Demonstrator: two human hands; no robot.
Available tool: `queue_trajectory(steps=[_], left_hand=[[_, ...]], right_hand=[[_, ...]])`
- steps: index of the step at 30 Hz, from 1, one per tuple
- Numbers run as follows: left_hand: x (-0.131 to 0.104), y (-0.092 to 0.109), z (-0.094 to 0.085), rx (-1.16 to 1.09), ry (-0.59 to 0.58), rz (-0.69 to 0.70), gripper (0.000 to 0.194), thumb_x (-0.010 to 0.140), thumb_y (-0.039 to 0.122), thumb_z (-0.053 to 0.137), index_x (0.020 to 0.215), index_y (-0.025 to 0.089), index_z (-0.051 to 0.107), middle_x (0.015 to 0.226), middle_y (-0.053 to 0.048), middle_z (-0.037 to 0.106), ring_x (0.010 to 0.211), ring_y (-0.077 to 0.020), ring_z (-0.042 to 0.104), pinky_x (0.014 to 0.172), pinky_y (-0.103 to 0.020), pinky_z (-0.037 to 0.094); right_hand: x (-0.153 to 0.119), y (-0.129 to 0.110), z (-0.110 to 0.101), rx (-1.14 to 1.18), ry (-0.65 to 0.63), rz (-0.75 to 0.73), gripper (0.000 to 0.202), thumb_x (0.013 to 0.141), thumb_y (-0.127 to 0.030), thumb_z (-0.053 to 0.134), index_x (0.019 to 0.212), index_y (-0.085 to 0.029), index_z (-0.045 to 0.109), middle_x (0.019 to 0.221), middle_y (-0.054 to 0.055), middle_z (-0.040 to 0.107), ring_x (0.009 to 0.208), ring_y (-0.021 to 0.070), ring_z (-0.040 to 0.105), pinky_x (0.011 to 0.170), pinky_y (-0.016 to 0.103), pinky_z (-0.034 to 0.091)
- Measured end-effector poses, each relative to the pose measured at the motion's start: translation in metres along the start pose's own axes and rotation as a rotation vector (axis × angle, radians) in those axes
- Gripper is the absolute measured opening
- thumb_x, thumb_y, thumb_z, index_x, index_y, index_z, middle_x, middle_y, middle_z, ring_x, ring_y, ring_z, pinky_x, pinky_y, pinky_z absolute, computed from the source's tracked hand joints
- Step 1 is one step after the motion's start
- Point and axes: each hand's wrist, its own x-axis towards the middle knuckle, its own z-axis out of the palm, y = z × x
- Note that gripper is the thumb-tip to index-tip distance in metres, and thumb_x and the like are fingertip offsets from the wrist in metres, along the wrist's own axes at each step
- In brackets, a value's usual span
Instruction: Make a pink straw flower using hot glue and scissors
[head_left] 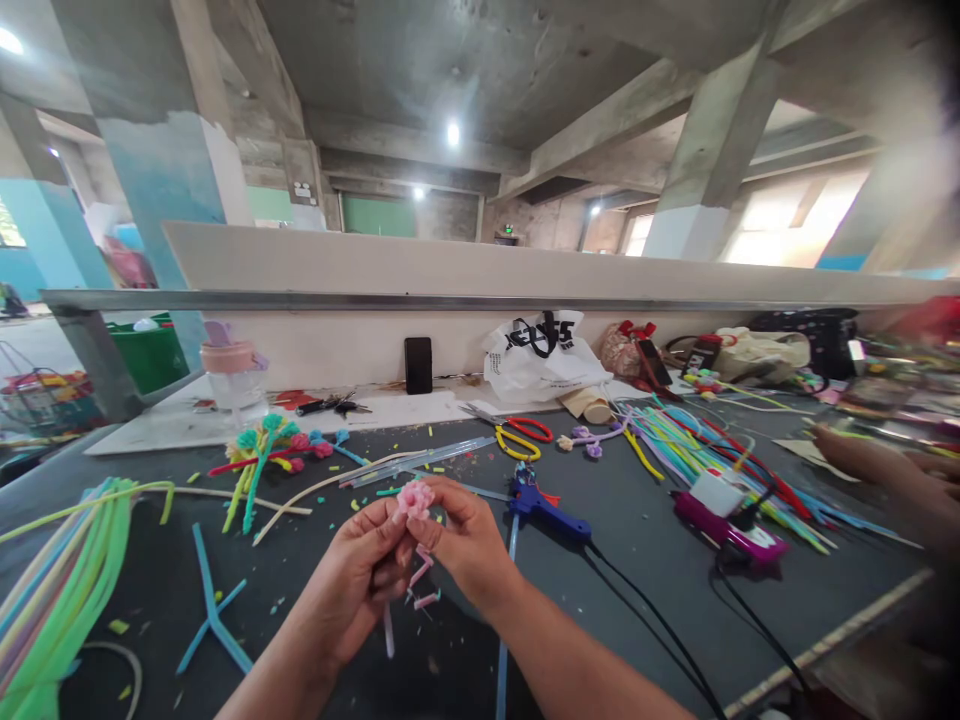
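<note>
Between my two hands, above the dark table, is a small pink pipe-cleaner flower. The fingers of my left hand pinch it from the left, with a pale stem hanging down below that hand. From the right, the thumb and fingertips of my right hand press on the petals. Short pink pipe-cleaner pieces show just under my hands. To the right lies a blue hot glue gun, its nozzle pointing away from me. Scissors with red and yellow handles rest beyond it.
Bundles of pipe cleaners lie at the left, with finished coloured flowers behind. A magenta power strip with cords sits at right. A phone leans on the back panel beside a white bag. Another person's hand reaches in at right.
</note>
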Motion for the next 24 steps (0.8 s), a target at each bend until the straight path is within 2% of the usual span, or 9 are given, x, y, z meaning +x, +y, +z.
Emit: queue_trajectory(steps=[6,9,13,20,24], left_hand=[[-0.001,-0.001,0.001,0.024,0.03,0.004,0.031,0.067,0.035,0.074,0.063,0.015,0.051,0.046,0.007,0.046,0.036,0.0002,0.024,0.036,-0.012,0.021],[-0.001,-0.002,0.001,0.038,0.045,-0.011,0.032,0.064,0.036,0.076,0.063,0.015,0.052,0.044,0.008,0.045,0.036,0.0,0.023,0.036,-0.013,0.019],[0.001,-0.004,-0.002,0.066,0.057,-0.023,0.029,0.066,0.037,0.074,0.067,0.015,0.054,0.045,0.008,0.044,0.036,-0.0002,0.021,0.037,-0.014,0.015],[0.003,-0.004,-0.001,0.084,0.026,-0.04,0.029,0.069,0.037,0.072,0.067,0.015,0.054,0.044,0.008,0.044,0.037,-0.0003,0.019,0.037,-0.014,0.012],[0.002,-0.002,0.001,0.064,0.0,-0.027,0.027,0.073,0.035,0.069,0.068,0.014,0.054,0.047,0.007,0.045,0.037,0.0008,0.017,0.037,-0.013,0.011]], right_hand=[[0.0,-0.003,-0.001,-0.025,-0.02,0.02,0.005,0.073,-0.024,0.068,0.077,-0.024,0.071,0.083,0.002,0.069,0.081,0.0187,0.062,0.078,0.033,0.048],[0.0,-0.003,-0.002,0.011,-0.031,0.065,0.004,0.073,-0.026,0.069,0.075,-0.025,0.072,0.081,0.003,0.069,0.081,0.0196,0.062,0.078,0.034,0.048],[-0.002,0.0,-0.002,0.104,-0.011,0.126,0.006,0.07,-0.031,0.072,0.071,-0.025,0.073,0.08,0.002,0.068,0.081,0.02,0.061,0.077,0.035,0.048],[-0.006,0.007,0.002,0.302,0.056,0.259,0.008,0.064,-0.025,0.077,0.071,-0.024,0.074,0.08,0.001,0.068,0.078,0.018,0.061,0.071,0.031,0.047],[-0.004,0.007,0.003,0.42,0.063,0.382,0.009,0.062,-0.024,0.078,0.068,-0.02,0.072,0.073,0.001,0.066,0.068,0.0149,0.057,0.061,0.027,0.045]])
